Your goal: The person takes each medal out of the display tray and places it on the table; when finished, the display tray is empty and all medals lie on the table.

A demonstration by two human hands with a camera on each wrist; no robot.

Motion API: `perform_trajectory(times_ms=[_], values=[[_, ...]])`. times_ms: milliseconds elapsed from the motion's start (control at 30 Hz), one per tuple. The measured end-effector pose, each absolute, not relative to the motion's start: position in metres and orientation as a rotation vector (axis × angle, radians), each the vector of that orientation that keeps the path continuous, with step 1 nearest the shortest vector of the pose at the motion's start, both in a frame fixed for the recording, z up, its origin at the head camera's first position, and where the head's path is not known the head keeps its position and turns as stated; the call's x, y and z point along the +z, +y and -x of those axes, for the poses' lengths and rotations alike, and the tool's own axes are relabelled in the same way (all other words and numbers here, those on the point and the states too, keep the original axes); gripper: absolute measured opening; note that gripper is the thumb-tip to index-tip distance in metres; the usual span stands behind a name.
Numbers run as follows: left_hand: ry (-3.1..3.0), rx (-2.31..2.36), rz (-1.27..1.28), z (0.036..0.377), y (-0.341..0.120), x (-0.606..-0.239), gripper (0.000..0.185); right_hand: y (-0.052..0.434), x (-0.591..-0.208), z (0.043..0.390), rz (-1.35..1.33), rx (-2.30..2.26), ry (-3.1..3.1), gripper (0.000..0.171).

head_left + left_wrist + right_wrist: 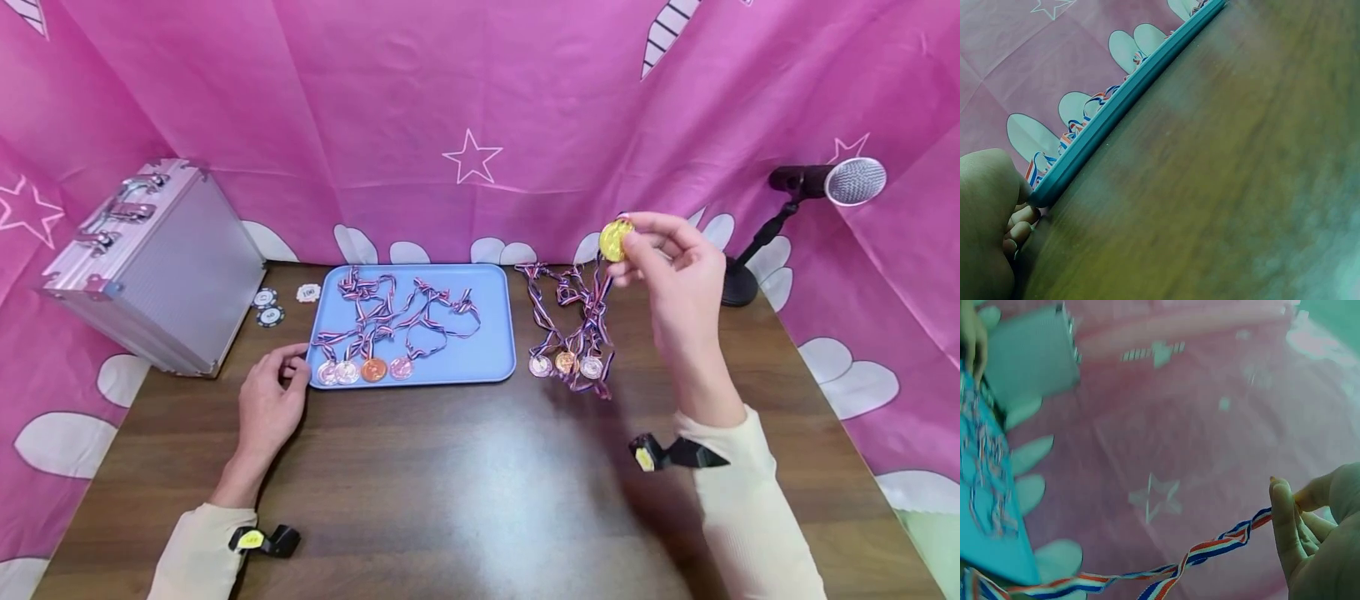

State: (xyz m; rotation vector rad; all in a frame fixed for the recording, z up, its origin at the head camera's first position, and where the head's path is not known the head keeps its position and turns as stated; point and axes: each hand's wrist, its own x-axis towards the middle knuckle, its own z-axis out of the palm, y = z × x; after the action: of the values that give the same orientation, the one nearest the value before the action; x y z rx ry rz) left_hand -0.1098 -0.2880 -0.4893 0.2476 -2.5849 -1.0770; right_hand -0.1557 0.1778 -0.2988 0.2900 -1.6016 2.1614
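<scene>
My right hand [660,250] is raised above the table and pinches a gold medal [615,239]; its striped ribbon [1210,553] hangs down toward a pile of medals [566,364] on the wood. My left hand [273,396] rests on the table, fingers touching the front left corner of a blue tray [487,333]. The tray [1116,115] holds several medals [360,369] in a row with tangled ribbons [390,312].
A silver metal case [157,262] stands at the left. Three poker chips [270,315] lie between the case and the tray. A microphone on a stand [825,185] is at the right back corner. Pink cloth [480,108] surrounds the wooden table [465,475].
</scene>
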Motion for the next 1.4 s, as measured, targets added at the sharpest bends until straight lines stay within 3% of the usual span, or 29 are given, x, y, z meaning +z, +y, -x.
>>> perform_trajectory(times_ms=[267,633,967,1233,1400], values=[[-2.602,-1.068,-0.237,0.112,-0.287,-0.488,0.035,0.203,-0.323,0.186,-0.163,2.079,-1.502,0.019],[-2.608,-1.085,-0.254,0.11,-0.285,-0.488,0.035,0.234,-0.432,0.164,0.296,2.113,-1.995,0.023],[-2.588,-1.073,-0.24,0.109,-0.29,-0.489,0.033,0.258,-0.472,0.141,0.191,1.857,-2.413,0.025],[-2.598,-1.074,-0.257,0.108,-0.289,-0.491,0.034,0.256,-0.481,0.142,0.096,1.24,-2.639,0.014],[-2.603,-1.078,-0.257,0.109,-0.288,-0.489,0.035,0.253,-0.484,0.143,0.063,1.106,-2.631,0.009]])
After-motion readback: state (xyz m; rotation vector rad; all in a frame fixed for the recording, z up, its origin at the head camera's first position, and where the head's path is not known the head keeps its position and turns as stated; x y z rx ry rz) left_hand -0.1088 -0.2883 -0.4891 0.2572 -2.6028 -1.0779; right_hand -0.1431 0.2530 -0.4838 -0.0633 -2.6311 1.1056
